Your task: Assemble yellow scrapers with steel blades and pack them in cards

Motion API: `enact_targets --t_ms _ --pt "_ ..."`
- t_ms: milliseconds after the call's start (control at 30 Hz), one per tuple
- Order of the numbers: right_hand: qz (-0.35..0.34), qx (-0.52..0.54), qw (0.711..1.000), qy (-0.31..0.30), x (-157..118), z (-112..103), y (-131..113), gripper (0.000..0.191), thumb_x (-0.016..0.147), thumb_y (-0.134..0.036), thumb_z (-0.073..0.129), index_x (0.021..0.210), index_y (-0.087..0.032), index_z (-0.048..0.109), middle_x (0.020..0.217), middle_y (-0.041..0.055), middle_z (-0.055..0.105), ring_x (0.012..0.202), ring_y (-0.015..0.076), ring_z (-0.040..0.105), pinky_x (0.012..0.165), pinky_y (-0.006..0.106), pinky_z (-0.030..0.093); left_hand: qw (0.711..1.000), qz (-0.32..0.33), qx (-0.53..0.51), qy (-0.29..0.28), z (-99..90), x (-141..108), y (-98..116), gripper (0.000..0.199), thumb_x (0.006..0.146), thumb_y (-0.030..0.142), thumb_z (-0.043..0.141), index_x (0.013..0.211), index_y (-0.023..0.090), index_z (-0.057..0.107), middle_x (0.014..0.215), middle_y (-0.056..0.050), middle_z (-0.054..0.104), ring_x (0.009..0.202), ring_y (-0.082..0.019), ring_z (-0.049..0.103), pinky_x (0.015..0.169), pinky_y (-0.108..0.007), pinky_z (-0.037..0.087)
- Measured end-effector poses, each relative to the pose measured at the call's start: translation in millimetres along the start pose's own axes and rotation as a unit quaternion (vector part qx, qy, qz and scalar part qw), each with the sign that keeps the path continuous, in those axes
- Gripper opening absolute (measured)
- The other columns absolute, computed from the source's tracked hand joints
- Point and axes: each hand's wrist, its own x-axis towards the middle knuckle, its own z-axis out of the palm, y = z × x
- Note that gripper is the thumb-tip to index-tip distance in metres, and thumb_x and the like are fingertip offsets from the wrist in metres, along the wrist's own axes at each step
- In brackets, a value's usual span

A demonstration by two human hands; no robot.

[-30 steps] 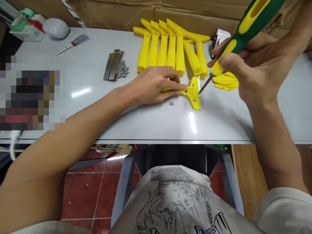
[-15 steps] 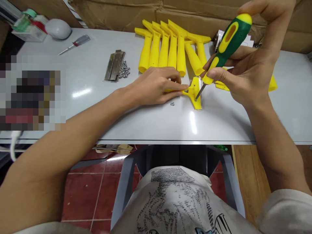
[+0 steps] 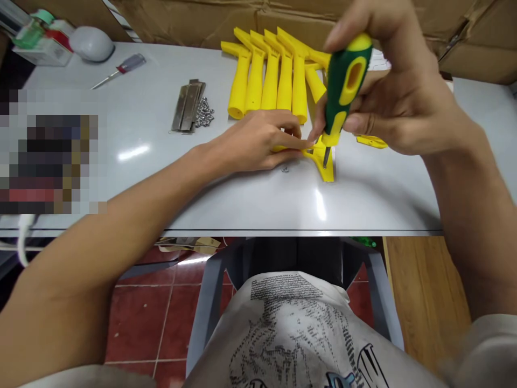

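Observation:
My left hand grips a yellow plastic scraper by its handle, pressing it flat on the white table; the handle is mostly hidden under the fingers. My right hand is closed around a green and yellow screwdriver, index finger over its butt end. The screwdriver stands nearly upright, its tip on a screw in the scraper's wide head. Loose screws lie just below my left fingers. Beyond that hand, several yellow scraper handles lie side by side.
Flat metal blades and a pile of small screws lie left of the handles. A second screwdriver, a white rounded object and a small box are at the back left. Cardboard stands behind the table.
My right hand has swung the screwdriver from a rightward lean to nearly upright, its tip staying on the scraper head. My left hand holds the scraper in the same place.

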Motion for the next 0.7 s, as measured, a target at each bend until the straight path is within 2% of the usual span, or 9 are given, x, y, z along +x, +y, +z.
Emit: enact_targets --t_ms 67,167,233,300,367,433,500,600,700 --pt "0.011 -0.006 0.999 -0.045 7 -1 -1 0.058 0.092 -0.028 0.096 0.145 -0.04 0.076 0.152 -0.011 0.067 0.132 0.0201 0.085 0.108 0.037 0.079 1.0 0.003 -0.003 0.002 -1.1 1 1 0.032 0.122 0.05 0.066 0.133 0.038 0.093 0.116 -0.009 0.085 0.108 -0.028 0.084 0.092 -0.041 0.063" --pt "0.004 -0.06 0.994 -0.094 8 2 -3 0.057 0.099 -0.038 0.092 0.152 -0.042 0.074 0.145 -0.0087 0.069 0.128 0.0162 0.085 0.11 0.036 0.076 1.0 0.002 -0.001 0.007 -2.3 2 2 0.032 0.121 0.048 0.066 0.13 0.037 0.094 0.114 -0.009 0.085 0.108 -0.029 0.084 0.091 -0.042 0.065" --pt "-0.013 -0.082 0.995 -0.059 2 7 -5 0.05 0.105 -0.046 0.088 0.153 -0.047 0.073 0.154 -0.0089 0.067 0.135 0.0191 0.083 0.116 0.039 0.076 1.0 0.004 -0.001 0.005 -2.1 2 3 0.032 0.121 0.047 0.065 0.133 0.036 0.093 0.116 -0.009 0.085 0.11 -0.029 0.083 0.092 -0.042 0.065" --pt "-0.025 -0.091 0.996 0.01 -6 13 -6 0.046 0.104 -0.051 0.09 0.147 -0.052 0.076 0.165 -0.011 0.062 0.14 0.0239 0.082 0.119 0.04 0.077 1.0 0.008 0.001 0.003 -1.4 1 3 0.034 0.122 0.045 0.064 0.138 0.036 0.092 0.121 -0.01 0.085 0.111 -0.029 0.083 0.094 -0.041 0.064" --pt "-0.025 -0.101 0.992 0.069 -13 18 -4 0.047 0.098 -0.054 0.096 0.142 -0.055 0.078 0.169 -0.0123 0.06 0.138 0.0267 0.083 0.114 0.04 0.08 1.0 0.014 0.004 0.001 -0.6 0 1 0.036 0.123 0.046 0.063 0.143 0.035 0.091 0.124 -0.01 0.085 0.112 -0.028 0.082 0.095 -0.041 0.062" --pt "-0.044 -0.12 0.987 0.097 -18 20 1 0.046 0.099 -0.059 0.095 0.141 -0.053 0.077 0.168 -0.0115 0.058 0.132 0.025 0.084 0.109 0.039 0.082 1.0 0.015 0.008 0.002 -0.3 0 0 0.038 0.124 0.049 0.062 0.146 0.035 0.089 0.124 -0.011 0.084 0.111 -0.028 0.081 0.094 -0.041 0.061" --pt "-0.097 -0.131 0.982 0.097 -21 19 10 0.046 0.104 -0.059 0.091 0.146 -0.048 0.075 0.164 -0.0091 0.058 0.123 0.0202 0.084 0.107 0.038 0.082 1.0 0.019 0.01 0.0 -0.4 0 -1 0.042 0.125 0.053 0.06 0.147 0.033 0.089 0.121 -0.011 0.084 0.108 -0.028 0.079 0.091 -0.041 0.06" --pt "-0.186 -0.115 0.973 0.068 -20 11 26 0.051 0.108 -0.046 0.091 0.154 -0.04 0.07 0.159 -0.0063 0.059 0.112 0.0137 0.084 0.102 0.036 0.081 0.999 0.037 0.015 -0.012 -1.0 1 -2 0.047 0.126 0.06 0.056 0.148 0.033 0.088 0.119 -0.012 0.083 0.101 -0.027 0.075 0.084 -0.042 0.057" --pt "-0.217 -0.101 0.97 0.029 -17 3 32 0.055 0.106 -0.036 0.091 0.156 -0.042 0.069 0.159 -0.0072 0.059 0.113 0.014 0.085 0.105 0.041 0.081 0.999 0.032 0.014 -0.008 -1.0 1 -2 0.046 0.126 0.059 0.056 0.146 0.035 0.089 0.118 -0.011 0.082 0.102 -0.027 0.076 0.085 -0.041 0.058"
